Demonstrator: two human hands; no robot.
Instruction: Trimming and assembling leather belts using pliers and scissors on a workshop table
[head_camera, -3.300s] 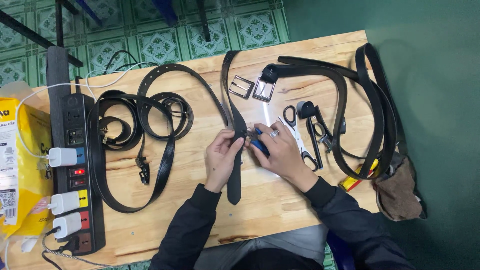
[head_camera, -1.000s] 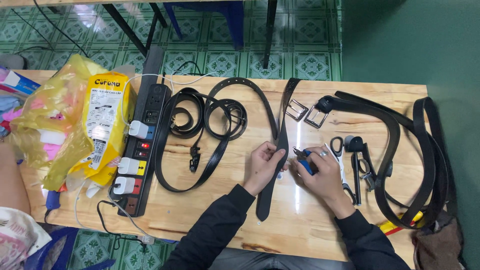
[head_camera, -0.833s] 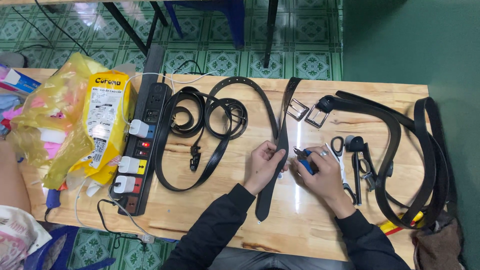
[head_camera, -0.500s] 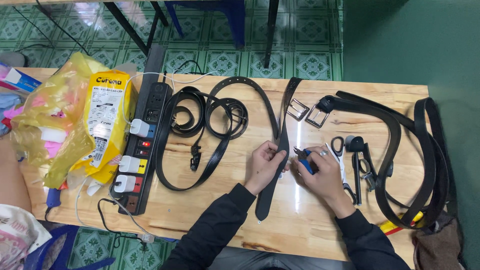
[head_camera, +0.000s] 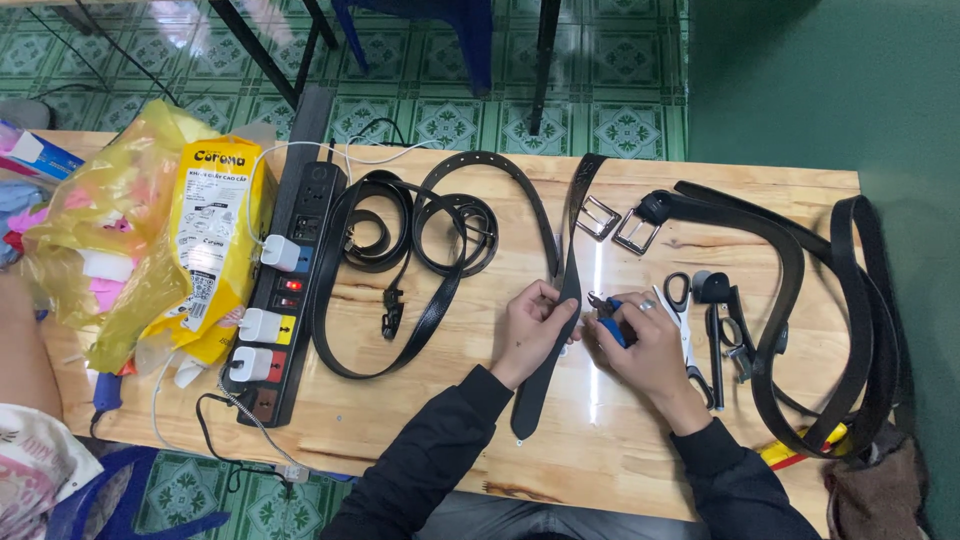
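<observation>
Two hands busy: left hand (head_camera: 530, 330) pinches black belt (head_camera: 560, 330), right hand (head_camera: 640, 345) grips blue-handled pliers (head_camera: 608, 320); buckles (head_camera: 615, 222) unattached on counter (head_camera: 420, 420).

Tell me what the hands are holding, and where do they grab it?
The left hand grips the black belt at its edge, about midway along the strap. The right hand holds blue-handled pliers by the handles, their tip at the belt.

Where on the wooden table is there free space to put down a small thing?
Bare wood shows along the near edge of the table, between the power strip and the left hand. Another patch lies near the right hand, beside the straight belt. The right end is crowded by scissors and looped belts.
</observation>
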